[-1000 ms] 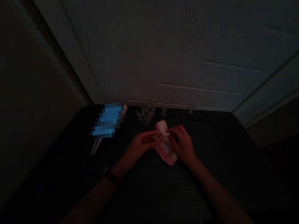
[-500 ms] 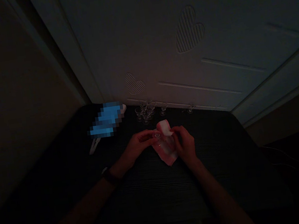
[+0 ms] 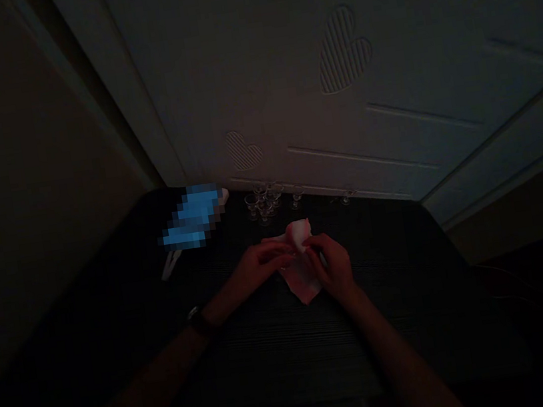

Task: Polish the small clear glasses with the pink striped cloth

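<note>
A pink-and-white cloth (image 3: 304,284) hangs between my two hands over the dark table. My left hand (image 3: 260,264) is closed at the cloth's left side, around a small glass that the fingers and cloth now almost wholly hide; only a faint glint shows by the fingertips. Pinched between the fingers of my right hand (image 3: 331,262) is the upper right part of the cloth, its white fold standing up. Behind the hands, a cluster of small stemmed glasses (image 3: 264,204) stands near the wall, with a single glass (image 3: 296,198) just to its right.
Farther right, another small glass (image 3: 345,198) is by the wall. A device with a blurred blue screen (image 3: 192,216) leans on a stand at the back left. The dark table (image 3: 293,355) backs onto a pale panel (image 3: 287,100) with raised hearts. The room is dim.
My left fingers have closed in over the glass, whose round foot showed before and is now hidden. The cloth has been drawn around it, and my right hand has shifted slightly left.
</note>
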Motion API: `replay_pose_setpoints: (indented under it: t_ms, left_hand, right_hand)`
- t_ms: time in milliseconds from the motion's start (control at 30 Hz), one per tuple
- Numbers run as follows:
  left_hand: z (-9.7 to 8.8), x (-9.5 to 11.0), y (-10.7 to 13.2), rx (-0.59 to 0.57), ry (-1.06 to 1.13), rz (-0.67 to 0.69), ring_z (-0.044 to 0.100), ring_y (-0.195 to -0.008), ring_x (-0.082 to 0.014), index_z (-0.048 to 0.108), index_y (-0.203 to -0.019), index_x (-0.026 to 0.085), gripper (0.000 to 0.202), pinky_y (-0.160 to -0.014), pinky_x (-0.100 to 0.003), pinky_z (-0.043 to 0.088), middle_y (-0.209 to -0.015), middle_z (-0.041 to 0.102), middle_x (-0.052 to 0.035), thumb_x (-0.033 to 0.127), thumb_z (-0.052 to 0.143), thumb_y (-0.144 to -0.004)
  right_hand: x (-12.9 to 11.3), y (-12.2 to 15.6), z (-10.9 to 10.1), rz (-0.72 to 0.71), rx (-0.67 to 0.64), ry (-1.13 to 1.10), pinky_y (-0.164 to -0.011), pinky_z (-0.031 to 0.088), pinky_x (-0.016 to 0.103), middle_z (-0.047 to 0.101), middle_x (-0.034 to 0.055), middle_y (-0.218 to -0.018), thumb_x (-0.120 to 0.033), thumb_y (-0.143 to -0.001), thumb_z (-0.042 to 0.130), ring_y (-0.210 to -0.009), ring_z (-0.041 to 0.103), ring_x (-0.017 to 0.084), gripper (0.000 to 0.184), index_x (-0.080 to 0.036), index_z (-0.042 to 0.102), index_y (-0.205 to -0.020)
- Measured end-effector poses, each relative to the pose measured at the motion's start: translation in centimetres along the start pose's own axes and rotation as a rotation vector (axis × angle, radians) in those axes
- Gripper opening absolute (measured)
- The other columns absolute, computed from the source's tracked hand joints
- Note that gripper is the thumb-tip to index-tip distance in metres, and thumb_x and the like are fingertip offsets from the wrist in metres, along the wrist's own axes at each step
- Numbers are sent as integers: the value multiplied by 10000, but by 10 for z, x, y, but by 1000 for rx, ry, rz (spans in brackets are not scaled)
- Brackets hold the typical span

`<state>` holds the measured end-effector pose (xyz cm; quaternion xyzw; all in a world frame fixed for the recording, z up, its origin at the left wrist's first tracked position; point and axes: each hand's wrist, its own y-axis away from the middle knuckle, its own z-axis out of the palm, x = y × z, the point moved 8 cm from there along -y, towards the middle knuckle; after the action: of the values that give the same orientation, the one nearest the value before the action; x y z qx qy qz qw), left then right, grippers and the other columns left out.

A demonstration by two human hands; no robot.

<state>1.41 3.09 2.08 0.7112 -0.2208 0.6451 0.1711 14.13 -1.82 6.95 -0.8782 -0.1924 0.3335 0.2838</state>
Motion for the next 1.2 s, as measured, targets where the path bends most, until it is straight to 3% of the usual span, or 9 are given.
replay_pose_setpoints:
  t_ms: [233, 433, 600, 833, 1000, 1200]
  left_hand:
    - [14, -4, 2, -109, -39, 8, 616, -810, -168, 650, -912, 164, 242, -723, -279, 481, -879, 669, -36, 336, 593, -752]
    - [4, 6, 1, -12, -59, 31, 603, -847, -174, 653, -912, 177, 235, -756, -289, 472, -958, 660, -44, 343, 574, -766]
    - [-7, 1, 2, 119, -55, -28, 594, -782, -163, 624, -978, 171, 308, -674, -268, 477, -920, 667, -49, 359, 608, -735]
    - [-5, -3, 3, 81, -51, -52, 513, -554, -91, 607, -1024, 166, 360, -485, -216, 401, -852, 646, -37, 392, 586, -745]
    - [-1, -1, 3, 31, -10, -36, 505, -557, -84, 603, -1023, 149, 353, -480, -211, 408, -873, 620, -47, 375, 579, -753]
    - [4, -1, 1, -20, 86, -5, 548, -630, -102, 596, -1031, 163, 320, -561, -238, 467, -974, 600, -59, 336, 580, -762]
  right_hand:
    - [-3, -1, 6, 16, -78, -27, -684, 429, 275, 583, 37, -835, -226, -864, 444, -729, 544, 142, 114, -194, 532, -929]
    - [-6, -3, 7, 11, -111, -41, -688, 433, 287, 570, 35, -811, -238, -867, 429, -734, 537, 148, 118, -199, 536, -897]
    - [-8, -4, 9, -7, -151, -31, -698, 427, 295, 554, 38, -802, -221, -870, 416, -755, 523, 156, 115, -195, 528, -859]
    - [-6, -4, 11, 7, -172, -40, -706, 436, 301, 547, 41, -832, -215, -866, 422, -778, 519, 159, 113, -197, 534, -869]
    - [-8, -3, 9, -1, -142, -50, -734, 458, 318, 532, 47, -871, -212, -856, 445, -822, 527, 166, 110, -210, 546, -899]
    - [-11, -3, -2, -20, -13, -67, -820, 465, 348, 475, 74, -1067, -189, -826, 486, -966, 518, 182, 132, -228, 558, -929]
